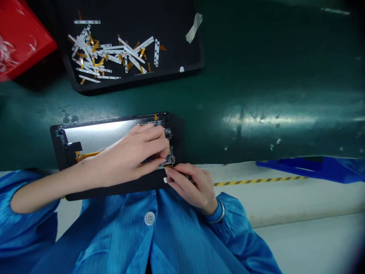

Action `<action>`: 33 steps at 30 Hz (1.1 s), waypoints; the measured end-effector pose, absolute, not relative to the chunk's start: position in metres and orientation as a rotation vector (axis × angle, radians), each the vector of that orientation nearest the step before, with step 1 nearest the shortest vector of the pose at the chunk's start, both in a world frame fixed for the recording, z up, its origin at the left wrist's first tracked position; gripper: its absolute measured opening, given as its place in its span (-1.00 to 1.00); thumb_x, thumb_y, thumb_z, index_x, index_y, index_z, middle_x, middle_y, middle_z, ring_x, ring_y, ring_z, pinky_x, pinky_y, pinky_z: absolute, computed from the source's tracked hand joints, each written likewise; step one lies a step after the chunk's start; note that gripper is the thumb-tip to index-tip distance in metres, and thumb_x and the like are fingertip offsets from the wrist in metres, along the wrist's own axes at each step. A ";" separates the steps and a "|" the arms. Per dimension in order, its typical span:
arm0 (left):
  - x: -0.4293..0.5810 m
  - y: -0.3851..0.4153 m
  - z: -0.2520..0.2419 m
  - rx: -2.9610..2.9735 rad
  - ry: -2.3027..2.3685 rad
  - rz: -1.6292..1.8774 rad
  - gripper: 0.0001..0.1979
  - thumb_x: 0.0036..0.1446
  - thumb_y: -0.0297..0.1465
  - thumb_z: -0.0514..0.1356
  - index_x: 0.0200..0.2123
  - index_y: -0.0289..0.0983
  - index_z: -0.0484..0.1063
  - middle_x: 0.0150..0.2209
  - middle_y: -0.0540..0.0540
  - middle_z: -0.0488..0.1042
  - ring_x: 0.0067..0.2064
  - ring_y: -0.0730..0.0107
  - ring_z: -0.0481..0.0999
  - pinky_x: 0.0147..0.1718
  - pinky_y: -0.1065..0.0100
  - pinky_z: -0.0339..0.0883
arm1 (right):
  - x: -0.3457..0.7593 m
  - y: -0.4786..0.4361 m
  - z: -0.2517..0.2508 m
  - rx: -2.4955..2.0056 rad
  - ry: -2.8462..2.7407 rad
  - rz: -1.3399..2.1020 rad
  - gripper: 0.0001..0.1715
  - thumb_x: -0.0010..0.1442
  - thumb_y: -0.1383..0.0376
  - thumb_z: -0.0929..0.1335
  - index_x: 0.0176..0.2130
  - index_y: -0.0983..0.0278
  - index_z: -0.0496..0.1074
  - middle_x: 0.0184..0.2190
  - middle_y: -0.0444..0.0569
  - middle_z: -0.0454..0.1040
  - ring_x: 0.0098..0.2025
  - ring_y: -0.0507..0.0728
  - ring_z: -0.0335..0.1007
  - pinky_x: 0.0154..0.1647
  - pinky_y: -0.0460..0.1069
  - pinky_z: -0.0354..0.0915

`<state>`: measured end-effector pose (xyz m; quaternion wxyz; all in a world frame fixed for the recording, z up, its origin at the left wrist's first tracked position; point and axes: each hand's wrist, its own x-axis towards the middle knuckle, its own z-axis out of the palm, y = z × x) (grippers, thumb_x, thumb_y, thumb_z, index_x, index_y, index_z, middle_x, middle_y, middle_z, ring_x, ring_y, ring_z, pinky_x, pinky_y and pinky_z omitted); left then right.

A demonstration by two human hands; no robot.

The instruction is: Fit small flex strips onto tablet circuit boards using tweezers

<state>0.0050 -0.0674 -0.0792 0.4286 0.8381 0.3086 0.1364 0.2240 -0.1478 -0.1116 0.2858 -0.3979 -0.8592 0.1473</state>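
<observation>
An opened tablet (98,133) lies at the bench's front edge, its silver panel and circuit board (170,133) exposed. My left hand (142,150) reaches across it, with curled fingers pressed together at the board's right end. Whatever those fingertips hold, if anything, is hidden. At the tablet's lower right corner, my right hand (194,182) is closed in a pinch on a small flex cable; its white end (165,180) sticks out left of the fingers, and a bit of orange shows by the board. A longer orange ribbon (88,155) crosses the silver panel.
Behind the tablet, a black tray (137,78) holds several white strips with orange flex tails (111,51) and a piece of pale tape (194,27). A red bin (25,42) is at the upper left. Something blue (308,167) is beyond the green bench's (256,83) front edge, right.
</observation>
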 end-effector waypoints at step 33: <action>-0.023 -0.073 -0.083 2.531 0.461 0.272 -0.60 0.41 -0.49 -0.11 0.19 -0.22 0.36 0.01 -0.16 0.52 0.10 0.19 0.40 0.02 0.17 0.24 | 0.214 -0.133 -0.117 -1.295 -1.727 0.929 -0.72 0.16 0.30 0.48 -0.38 0.23 0.29 -0.45 -0.19 0.31 -0.50 -0.04 0.24 -0.54 -0.12 0.23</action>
